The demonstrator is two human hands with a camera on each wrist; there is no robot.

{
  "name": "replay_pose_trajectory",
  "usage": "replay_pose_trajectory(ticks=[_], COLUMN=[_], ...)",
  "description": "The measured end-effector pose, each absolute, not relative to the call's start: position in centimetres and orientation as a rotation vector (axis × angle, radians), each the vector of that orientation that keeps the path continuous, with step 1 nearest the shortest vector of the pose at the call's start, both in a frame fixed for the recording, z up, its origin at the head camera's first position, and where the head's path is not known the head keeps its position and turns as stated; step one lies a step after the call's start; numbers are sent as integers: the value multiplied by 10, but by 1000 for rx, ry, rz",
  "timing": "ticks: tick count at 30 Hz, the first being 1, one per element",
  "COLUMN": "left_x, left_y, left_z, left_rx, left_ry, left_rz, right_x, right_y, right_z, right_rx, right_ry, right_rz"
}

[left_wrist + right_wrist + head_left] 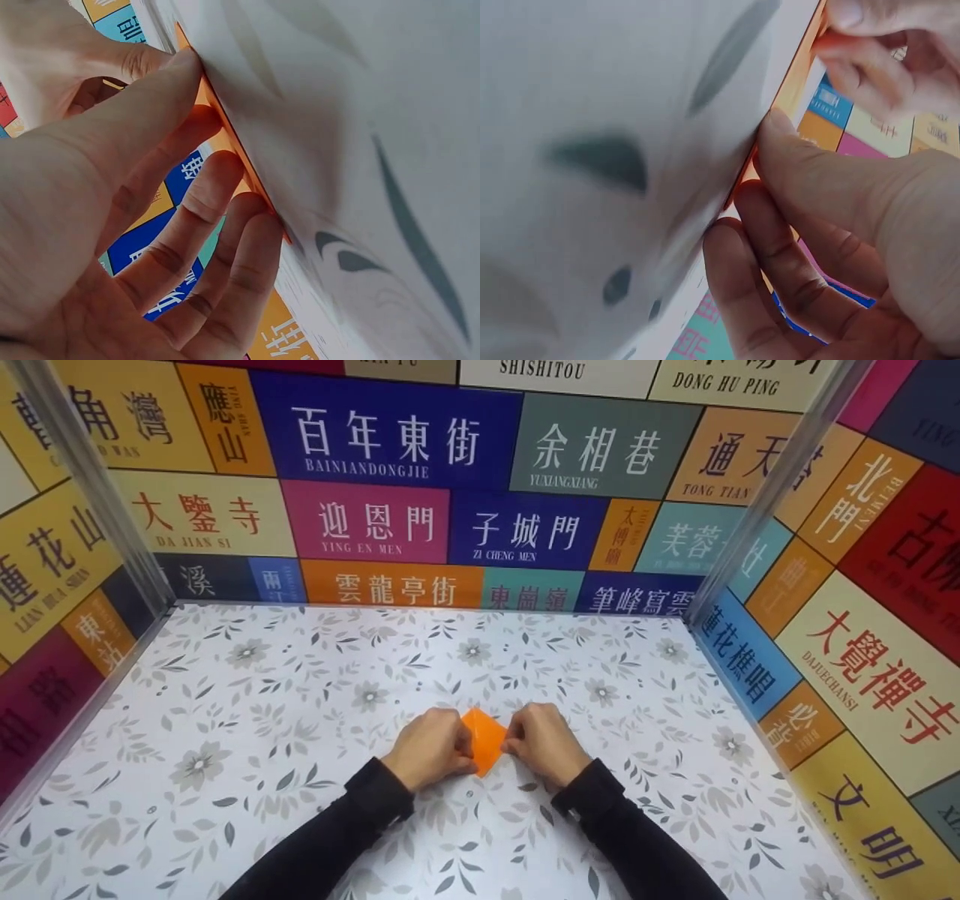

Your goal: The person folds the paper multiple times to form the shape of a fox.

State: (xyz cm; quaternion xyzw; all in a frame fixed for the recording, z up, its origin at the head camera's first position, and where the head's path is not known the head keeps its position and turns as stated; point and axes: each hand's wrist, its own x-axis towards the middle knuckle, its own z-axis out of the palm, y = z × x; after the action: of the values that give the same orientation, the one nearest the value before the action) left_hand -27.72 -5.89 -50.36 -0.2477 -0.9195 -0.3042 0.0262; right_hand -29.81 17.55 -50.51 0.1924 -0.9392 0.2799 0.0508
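A small piece of folded orange paper [487, 741] lies at the middle of the table, diamond-shaped in the head view with a crease line near its left side. My left hand [430, 748] pinches its left side, the thumb on top of the paper [224, 141] and the fingers along its edge in the left wrist view. At the right corner, my right hand [546, 741] pinches the sheet between thumb and curled fingers. The right wrist view shows the paper [793, 86] edge-on, close to the tabletop. Both hands hide parts of its sides.
A white tabletop [300, 825] with grey flowers and leaves extends around the hands. Upright panels [390, 442] covered in coloured blocks of lettering border it at the back, left and right. Clear strips [112, 510] run up the corners.
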Motion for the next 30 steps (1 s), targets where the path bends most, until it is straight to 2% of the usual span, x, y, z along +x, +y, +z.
replay_pose_trajectory(ticks=[12, 30], left_x=[-276, -277], left_y=[-58, -60], left_z=[-502, -500], left_rx=[-778, -743], left_ry=[-2831, -2853], left_rz=[-937, -899], right_x=[-314, -313], right_y=[190, 191], right_z=[-503, -500], right_rx=[371, 457], right_ry=[-2915, -2853], right_rz=[887, 916])
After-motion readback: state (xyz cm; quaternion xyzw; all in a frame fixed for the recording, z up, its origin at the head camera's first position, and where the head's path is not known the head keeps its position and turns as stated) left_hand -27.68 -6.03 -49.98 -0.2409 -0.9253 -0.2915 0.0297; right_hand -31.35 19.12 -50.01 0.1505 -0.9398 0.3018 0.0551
